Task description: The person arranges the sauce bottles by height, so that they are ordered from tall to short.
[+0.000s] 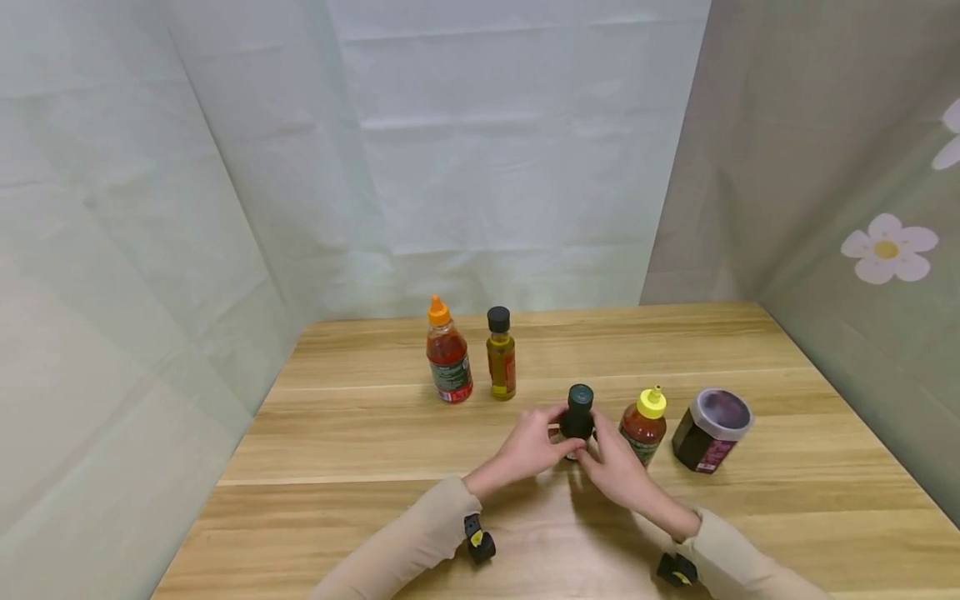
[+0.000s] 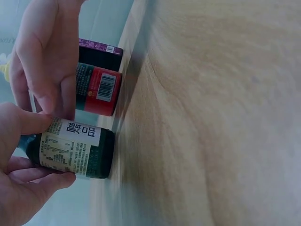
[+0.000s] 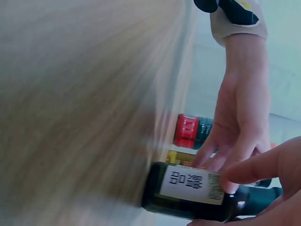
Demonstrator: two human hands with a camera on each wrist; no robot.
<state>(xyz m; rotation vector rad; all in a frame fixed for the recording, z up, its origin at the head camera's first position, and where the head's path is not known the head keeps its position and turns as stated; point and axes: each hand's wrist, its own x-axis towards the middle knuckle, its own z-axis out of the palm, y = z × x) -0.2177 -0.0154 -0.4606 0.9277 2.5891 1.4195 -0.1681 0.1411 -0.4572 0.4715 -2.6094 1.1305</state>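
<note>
Steadily upright, by the look of it, the dark green, dark-capped bottle with a white label (image 1: 578,423) is right of centre in the head view's lower half, at or just above the wood-grain desk (image 1: 360,442). The grip is closed to its width, left hand (image 1: 531,443) and right hand (image 1: 617,468) curled around it; even pressure would best avoid tilting it into the yellow-capped red sauce bottle (image 1: 643,427) at right.
</note>
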